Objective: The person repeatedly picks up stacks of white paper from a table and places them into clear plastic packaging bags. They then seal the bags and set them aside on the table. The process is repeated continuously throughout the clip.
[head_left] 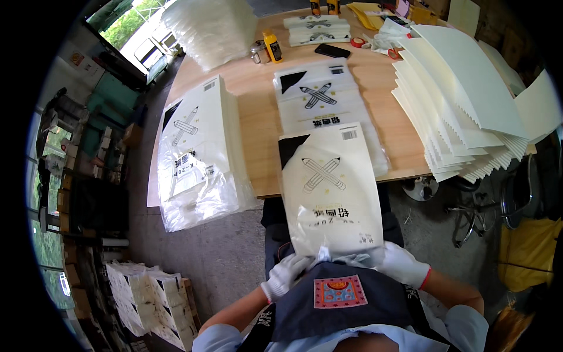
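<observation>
A clear plastic bag [296, 237] printed with crossed pencils stands tilted against the table's near edge, a cream pack of paper [358, 176] inside it. Its lower end is gathered close to my apron [293, 305]. My left hand [287, 274], in a white knit glove, closes on the bag's lower left edge. At the lower right corner my right hand [403, 265], gloved the same way, grips the bag's edge, its fingertips partly hidden. Just beyond lies a flat stack of printed plastic bags [316, 97]. Left of it sits a pile of filled bags [196, 141].
Fanned stacks of cream paper sheets [457, 94] cover the table's right side. Clear plastic sheeting [211, 29] is heaped at the far left. A yellow bottle [272, 47], a black phone [333, 51] and red tape [358, 42] lie farther back. White bundles [132, 293] stand on the floor.
</observation>
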Motion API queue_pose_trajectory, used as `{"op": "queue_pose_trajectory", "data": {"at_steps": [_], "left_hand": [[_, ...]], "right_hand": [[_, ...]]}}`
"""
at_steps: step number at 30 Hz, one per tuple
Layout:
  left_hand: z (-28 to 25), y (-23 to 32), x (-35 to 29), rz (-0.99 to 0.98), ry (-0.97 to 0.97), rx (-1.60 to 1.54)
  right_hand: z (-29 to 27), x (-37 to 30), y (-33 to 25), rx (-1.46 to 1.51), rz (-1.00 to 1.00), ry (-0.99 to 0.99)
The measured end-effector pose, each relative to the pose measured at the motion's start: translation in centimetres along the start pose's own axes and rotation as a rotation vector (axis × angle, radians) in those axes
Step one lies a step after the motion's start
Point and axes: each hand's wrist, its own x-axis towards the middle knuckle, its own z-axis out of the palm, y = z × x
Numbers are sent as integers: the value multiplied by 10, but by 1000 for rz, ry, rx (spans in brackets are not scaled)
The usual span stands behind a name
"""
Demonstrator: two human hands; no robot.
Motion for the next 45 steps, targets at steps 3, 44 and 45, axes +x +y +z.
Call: {"op": "queue_pose_trajectory", "data": {"at_steps": [3, 44, 45], "left_hand": [[-6, -3, 47, 226, 302, -14], [-8, -206, 2, -452, 1144, -648], [16, -189, 25, -411, 1002, -470]], "right_hand": [[-25, 34, 0, -249, -18, 208], [80, 233, -32, 1095, 326, -529], [83, 213, -21, 989, 347, -493]]}}
